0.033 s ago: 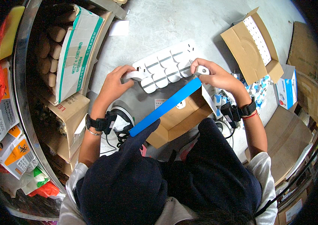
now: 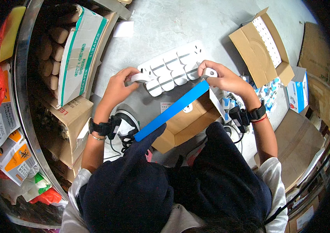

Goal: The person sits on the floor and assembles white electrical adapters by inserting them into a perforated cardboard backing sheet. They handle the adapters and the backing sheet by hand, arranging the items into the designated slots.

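Note:
Between the fingers of my left hand [image 2: 122,86] is a white rounded piece [image 2: 139,77], held by the left end of a white tray-like stack [image 2: 169,65]. That stack shows two rows of several white rounded pieces with grey bands. My right hand [image 2: 223,78] is closed on a small white piece with a dark hole [image 2: 210,72], near the stack's right end. Just below my hands, an open cardboard box [image 2: 188,126] with a blue-edged flap [image 2: 172,111] sits between my knees. What lies deep in the box is partly hidden by the flap.
At the far right is an open brown carton [image 2: 252,54]. Several blue-and-white packets [image 2: 268,93] lie beside it, next to a blue-and-white box [image 2: 298,89]. A metal-edged shelf [image 2: 22,77] with cartons stands on the left. A shoe [image 2: 128,122] is by my left wrist.
The white piece in my left hand has turned slightly and drawn in a little toward the fingers. My right hand and the box look unchanged.

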Demonstrator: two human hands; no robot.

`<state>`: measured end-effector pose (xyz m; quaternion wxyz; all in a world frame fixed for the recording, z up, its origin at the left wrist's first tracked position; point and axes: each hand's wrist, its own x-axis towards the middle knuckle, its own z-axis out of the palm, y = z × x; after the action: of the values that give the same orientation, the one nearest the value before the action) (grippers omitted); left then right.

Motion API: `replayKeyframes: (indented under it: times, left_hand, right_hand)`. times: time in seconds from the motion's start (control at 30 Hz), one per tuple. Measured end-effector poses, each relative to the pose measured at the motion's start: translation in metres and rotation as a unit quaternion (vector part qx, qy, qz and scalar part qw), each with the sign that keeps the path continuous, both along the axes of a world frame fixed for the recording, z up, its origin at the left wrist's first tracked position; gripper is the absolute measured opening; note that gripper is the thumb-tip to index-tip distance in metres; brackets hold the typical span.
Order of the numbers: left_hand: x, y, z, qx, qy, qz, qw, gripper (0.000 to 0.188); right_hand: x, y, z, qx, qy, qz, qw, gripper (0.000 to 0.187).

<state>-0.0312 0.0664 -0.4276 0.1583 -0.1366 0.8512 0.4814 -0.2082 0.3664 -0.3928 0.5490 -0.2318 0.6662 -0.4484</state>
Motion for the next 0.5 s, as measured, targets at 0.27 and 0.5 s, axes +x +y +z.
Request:
replayKeyframes:
  times: [0.27,0.5]
  left_hand:
    - [0.007,0.025,-0.01,0.428,-0.118,0.322,0.836,0.032]
    - [0.009,0.04,-0.022,0.36,-0.113,0.362,0.853,0.033]
  right_hand:
    - [0.002,0.001,-0.001,-0.004,0.012,-0.002,1.0,0.021]
    - [0.003,0.003,-0.008,-0.012,0.026,0.002,1.0,0.02]
